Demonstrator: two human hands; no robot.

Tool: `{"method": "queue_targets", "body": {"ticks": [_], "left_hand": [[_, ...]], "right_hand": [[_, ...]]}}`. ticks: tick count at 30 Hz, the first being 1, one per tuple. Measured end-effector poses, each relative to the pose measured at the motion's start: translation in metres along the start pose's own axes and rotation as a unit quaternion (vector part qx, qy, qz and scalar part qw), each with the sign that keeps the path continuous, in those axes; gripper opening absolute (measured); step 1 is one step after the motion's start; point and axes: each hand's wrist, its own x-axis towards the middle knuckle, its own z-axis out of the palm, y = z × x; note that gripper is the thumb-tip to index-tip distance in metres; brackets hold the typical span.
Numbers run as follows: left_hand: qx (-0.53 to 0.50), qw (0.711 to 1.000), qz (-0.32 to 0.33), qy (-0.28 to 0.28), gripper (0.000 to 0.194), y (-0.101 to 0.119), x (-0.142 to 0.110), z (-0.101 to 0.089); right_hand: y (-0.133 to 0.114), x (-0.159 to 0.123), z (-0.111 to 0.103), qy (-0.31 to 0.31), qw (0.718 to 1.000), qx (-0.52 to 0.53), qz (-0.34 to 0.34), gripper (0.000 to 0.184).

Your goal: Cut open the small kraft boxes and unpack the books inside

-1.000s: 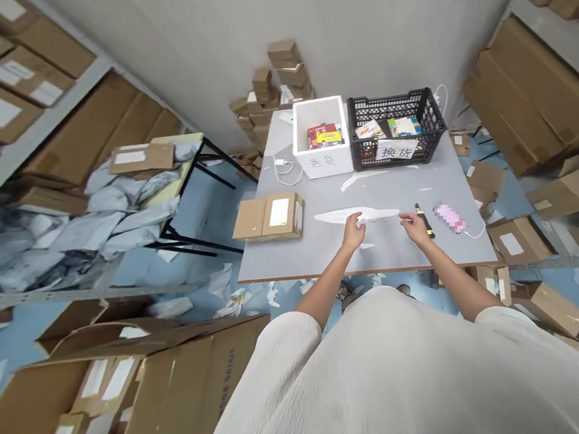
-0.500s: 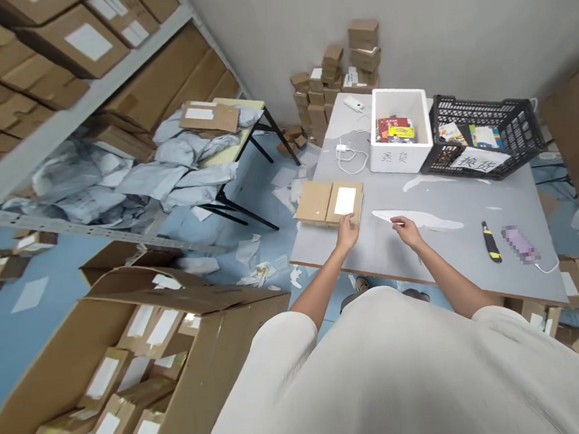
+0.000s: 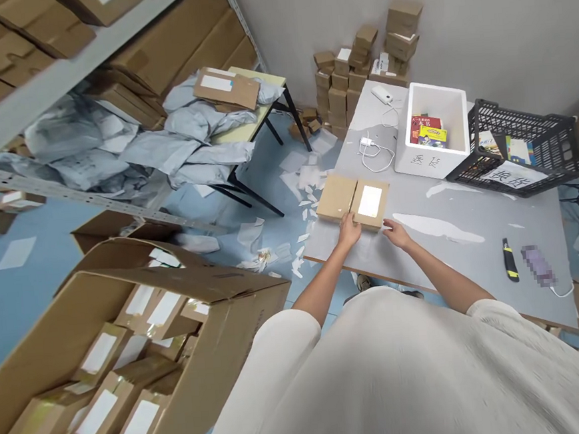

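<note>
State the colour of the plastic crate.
The crate is black, with a lattice pattern; the head view shows it.

Grey wall (image 3: 505,26), blue flr (image 3: 20,298), mtl shelves (image 3: 72,69)

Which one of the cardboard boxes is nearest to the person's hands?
The flat white-labelled carton on the grey table, between the left hand and right hand; the others sit farther off, stacked or shelved.

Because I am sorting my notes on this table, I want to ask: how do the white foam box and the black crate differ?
The white foam box has solid walls, while the black crate has mesh walls. The foam box has writing directly on its front; the crate has a white paper sign on its front. Both are open on top, stand side by side on the grey table, and hold colourful printed items.
</note>
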Motion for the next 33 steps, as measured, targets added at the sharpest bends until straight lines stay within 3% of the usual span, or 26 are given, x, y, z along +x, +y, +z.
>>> {"method": "queue_targets", "body": {"ticks": [3,8,11,15,21,26,33], "left_hand": [[0.001,1.000,0.004,-0.009,0.054,0.003,-0.003,0.000],[-0.032,0.999,0.002,-0.018,0.058,0.002,-0.016,0.015],[-0.050,0.998,-0.004,-0.022,0.052,-0.002,-0.029,0.029],[-0.008,0.997,-0.022,-0.067,0.050,-0.004,-0.051,0.042],[-0.041,0.996,0.006,-0.080,0.078,0.011,-0.075,0.066],[-0.032,0.990,0.020,-0.135,0.081,0.036,-0.083,0.112],[-0.022,0.981,0.033,-0.191,0.080,0.075,-0.105,0.199]], "right_hand": [[-0.001,0.002,0.005,-0.001,0.999,0.036,0.005,0.069],[0.008,-0.005,-0.002,0.043,0.999,0.017,0.009,0.052],[0.020,-0.018,-0.011,0.086,0.996,0.001,-0.004,0.049],[0.039,-0.044,-0.022,0.140,0.990,0.002,-0.027,0.047],[0.059,-0.083,-0.043,0.144,0.988,0.051,-0.019,0.055],[0.091,-0.113,-0.082,0.172,0.981,0.091,-0.006,0.065],[0.157,-0.149,-0.153,0.194,0.974,0.110,0.028,0.078]]}}
